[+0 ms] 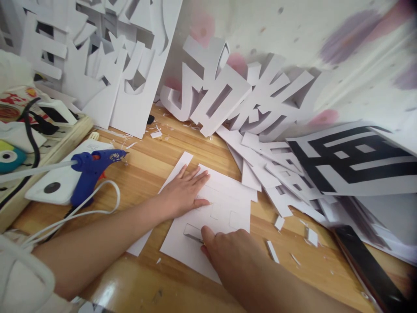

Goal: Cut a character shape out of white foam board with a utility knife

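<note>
A white foam board point(228, 187) with thin outlined shapes lies on the wooden table. My left hand point(182, 193) rests flat on its upper left part, fingers spread. Closed around a craft knife point(193, 237), my right hand point(233, 254) is low over the board. The thin blade touches a small drawn rectangle near the board's lower left; the knife's handle is hidden in my fist. A narrow white strip point(177, 171) runs under my left hand and forearm, beside the board.
A blue glue gun point(89, 169) with a looped white cable lies at left. Cut white letters point(221, 98) stand at the back. Cut board pieces point(276, 169), a black-patterned sheet point(355, 152) and a dark phone-like slab point(368, 265) lie right. Scraps point(312, 236) litter the table.
</note>
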`<state>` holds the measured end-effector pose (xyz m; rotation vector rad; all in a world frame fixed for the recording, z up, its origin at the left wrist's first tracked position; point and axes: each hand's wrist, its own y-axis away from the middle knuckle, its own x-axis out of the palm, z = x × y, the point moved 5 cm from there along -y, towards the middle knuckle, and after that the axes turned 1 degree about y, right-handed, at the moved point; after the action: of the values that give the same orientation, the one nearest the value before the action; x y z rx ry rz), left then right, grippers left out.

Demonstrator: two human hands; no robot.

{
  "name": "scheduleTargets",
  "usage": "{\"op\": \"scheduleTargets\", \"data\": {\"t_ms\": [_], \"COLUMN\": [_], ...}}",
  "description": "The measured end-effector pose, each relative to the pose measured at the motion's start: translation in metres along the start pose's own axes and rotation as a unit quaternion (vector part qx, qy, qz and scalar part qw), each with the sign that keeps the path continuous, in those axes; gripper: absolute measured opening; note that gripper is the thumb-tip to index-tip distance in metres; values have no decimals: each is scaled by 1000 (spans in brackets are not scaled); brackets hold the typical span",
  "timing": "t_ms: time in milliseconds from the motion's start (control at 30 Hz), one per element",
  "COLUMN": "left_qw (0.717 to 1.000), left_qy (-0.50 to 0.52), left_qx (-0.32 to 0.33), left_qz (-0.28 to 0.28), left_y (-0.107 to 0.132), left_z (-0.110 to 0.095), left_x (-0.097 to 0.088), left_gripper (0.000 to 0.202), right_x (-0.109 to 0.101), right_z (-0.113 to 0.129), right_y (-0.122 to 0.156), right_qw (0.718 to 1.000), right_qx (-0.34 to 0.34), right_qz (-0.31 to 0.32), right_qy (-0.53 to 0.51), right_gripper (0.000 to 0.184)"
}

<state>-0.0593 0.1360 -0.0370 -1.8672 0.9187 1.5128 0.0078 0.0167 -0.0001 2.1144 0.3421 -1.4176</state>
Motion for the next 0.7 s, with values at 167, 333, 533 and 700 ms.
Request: {"op": "scheduleTargets", "data": {"t_ms": [167,333,533,700], "left_qw": [1000,1000,1000,1000], "left_qy": [8,1,-4,-6], "left_qx": [5,12,19,19], "left_qz": [-9,-1,3,6], "left_y": [0,0,0,0], "left_z": [1,1,0,1], "left_x": [1,2,2,3], "left_gripper": [72,72,74,76], "right_x": [5,8,10,12], "right_z": [-1,0,-3,-6], "right_y": [3,5,6,7], "right_qw": [1000,1000,999,999], "right_qx": [4,4,16,20], "right_qz": [-6,-6,25,39], "right_qy": [8,8,-22,-26], "right_gripper": [3,6,10,9]}}
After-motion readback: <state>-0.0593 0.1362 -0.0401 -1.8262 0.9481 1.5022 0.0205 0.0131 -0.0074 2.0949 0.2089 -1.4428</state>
